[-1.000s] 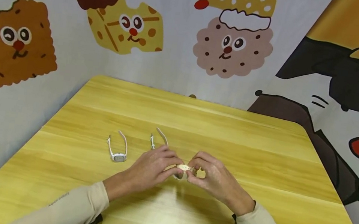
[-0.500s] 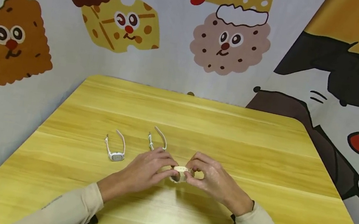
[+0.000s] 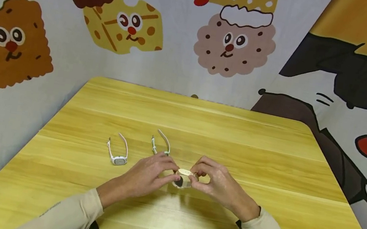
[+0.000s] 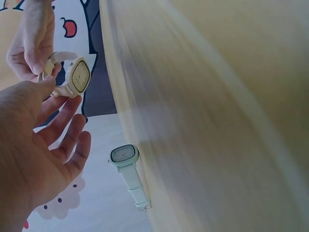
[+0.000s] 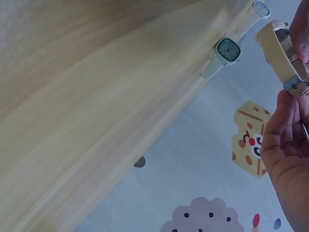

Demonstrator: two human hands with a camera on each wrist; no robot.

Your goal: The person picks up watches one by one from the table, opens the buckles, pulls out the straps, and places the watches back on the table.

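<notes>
A cream wristwatch (image 3: pixel 185 173) is held up above the table between both hands, its strap bent into a loop. My left hand (image 3: pixel 147 175) pinches it between thumb and index finger; the left wrist view shows the other fingers spread and the squarish watch face (image 4: pixel 80 76) turned outward. From the other side, my right hand (image 3: pixel 218 181) pinches the strap near its metal buckle (image 5: pixel 292 86). Fingers partly cover the strap ends. Just beyond my left hand lies a mint green watch (image 4: pixel 123 153), partly hidden by that hand in the head view.
A white watch (image 3: pixel 119 160) lies on the wooden table (image 3: pixel 236 137), left of the mint green one, its strap ends pointing to the back. Behind the table hangs a white cloth (image 3: pixel 177 52) with cartoon figures.
The head view has shifted slightly. Both hands keep their pinch on the cream watch, which has tilted a little, so more of the loop's dark inside shows.
</notes>
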